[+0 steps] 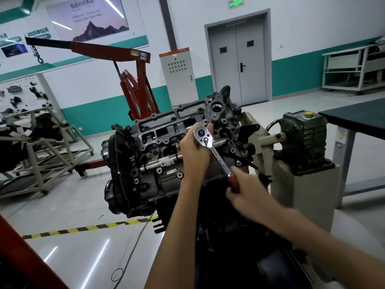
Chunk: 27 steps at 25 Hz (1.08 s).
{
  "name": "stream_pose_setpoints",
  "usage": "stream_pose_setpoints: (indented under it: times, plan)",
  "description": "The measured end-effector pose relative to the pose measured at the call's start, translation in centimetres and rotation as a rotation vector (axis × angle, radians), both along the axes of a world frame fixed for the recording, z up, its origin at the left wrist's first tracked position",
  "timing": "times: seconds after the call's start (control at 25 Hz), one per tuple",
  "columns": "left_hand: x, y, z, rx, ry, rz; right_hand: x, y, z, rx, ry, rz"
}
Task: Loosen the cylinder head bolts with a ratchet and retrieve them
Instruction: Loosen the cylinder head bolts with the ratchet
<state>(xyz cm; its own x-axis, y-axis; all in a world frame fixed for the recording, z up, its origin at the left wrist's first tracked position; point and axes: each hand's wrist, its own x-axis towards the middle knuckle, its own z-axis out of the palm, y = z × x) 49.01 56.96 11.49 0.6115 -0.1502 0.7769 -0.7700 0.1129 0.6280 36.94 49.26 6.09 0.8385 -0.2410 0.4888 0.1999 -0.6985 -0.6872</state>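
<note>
Dark engine standing on a stand, cylinder head lying on top, blurred right hand gripping the red handle of the ratchet, left hand curling round its chrome head over the cylinder head

Automotive training workshop: engine hoist, stand-mounted engine.

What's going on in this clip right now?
A person is working a ratchet on the cylinder head of an engine. The left hand holds the ratchet's chrome head, while the right hand, motion-blurred, grips its red handle. The bolt and socket underneath are hidden, and no removed bolts are visible.
</note>
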Motion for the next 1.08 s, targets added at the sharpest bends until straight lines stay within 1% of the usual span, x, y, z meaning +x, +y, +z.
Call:
stream_pose_setpoints:
  times: [0.04, 0.08, 0.12, 0.16, 0.2, 0.24, 0.36, 0.44, 0.48, 0.52, 0.56, 0.6, 0.64, 0.76, 0.84, 0.88, 0.92, 0.96, 1.0, 1.08]
  plan:
    - [-0.1, -0.3, 0.0, -0.05, 0.014, -0.016, 0.5, 2.2, -0.9, 0.137, -0.026, -0.016]
    - [-0.2, -0.5, 0.0, -0.087, 0.04, -0.054, 0.9, 4.1, -1.4, 0.232, -0.047, -0.023]
    - [-0.2, -0.5, 0.0, -0.1, 0.067, -0.088, 1.2, 5.2, -1.7, 0.266, -0.069, -0.018]
    - [0.0, -0.4, 0.1, -0.077, 0.083, -0.097, 1.2, 5.2, -1.6, 0.251, -0.076, -0.01]
    - [0.1, -0.1, 0.2, -0.026, 0.079, -0.077, 0.9, 4.1, -1.2, 0.191, -0.06, -0.003]
    - [0.4, 0.2, 0.2, 0.037, 0.059, -0.05, 0.4, 2.3, -0.6, 0.089, -0.028, 0.012]
    - [1.3, 1.2, 0.8, 0.197, 0.022, -0.061, -0.4, -5.0, 3.5, -0.353, 0.102, 0.061]
    - [1.7, 1.8, 1.3, 0.276, -0.012, -0.111, 0.1, -8.1, 6.7, -0.644, 0.111, -0.012]
    - [1.7, 2.0, 1.5, 0.293, -0.022, -0.118, 0.5, -8.8, 7.6, -0.723, 0.081, -0.044]
    - [1.6, 2.0, 1.5, 0.287, -0.02, -0.116, 0.8, -9.0, 7.7, -0.741, 0.068, -0.061]
    - [1.4, 2.0, 1.4, 0.259, -0.007, -0.111, 0.9, -8.6, 7.0, -0.702, 0.077, -0.061]
    - [1.2, 1.8, 1.2, 0.221, -0.002, -0.094, 0.7, -7.7, 5.6, -0.594, 0.091, -0.043]
    - [0.8, 1.5, 0.7, 0.174, -0.013, -0.068, 0.3, -6.1, 3.7, -0.437, 0.089, -0.026]
    - [-0.3, 0.2, -0.2, 0.007, -0.058, 0.002, 0.1, 0.7, -0.6, 0.045, -0.006, -0.044]
    - [-0.3, -0.7, -0.1, -0.086, -0.025, 0.028, 0.8, 4.7, -1.7, 0.271, -0.042, 0.004]
    - [-0.1, -1.0, 0.0, -0.12, 0.014, 0.03, 1.0, 5.8, -1.8, 0.309, -0.042, 0.028]
    - [0.0, -1.0, 0.0, -0.142, 0.061, 0.011, 1.0, 5.7, -1.7, 0.29, -0.031, 0.032]
    - [0.2, -0.9, 0.1, -0.141, 0.096, -0.027, 0.7, 4.6, -1.3, 0.217, -0.02, 0.017]
    - [0.4, -0.6, 0.1, -0.105, 0.099, -0.054, 0.3, 2.8, -0.7, 0.106, -0.001, 0.003]
    - [0.8, 0.3, 0.5, 0.044, 0.026, -0.044, -0.4, -2.1, 1.7, -0.211, 0.066, -0.004]
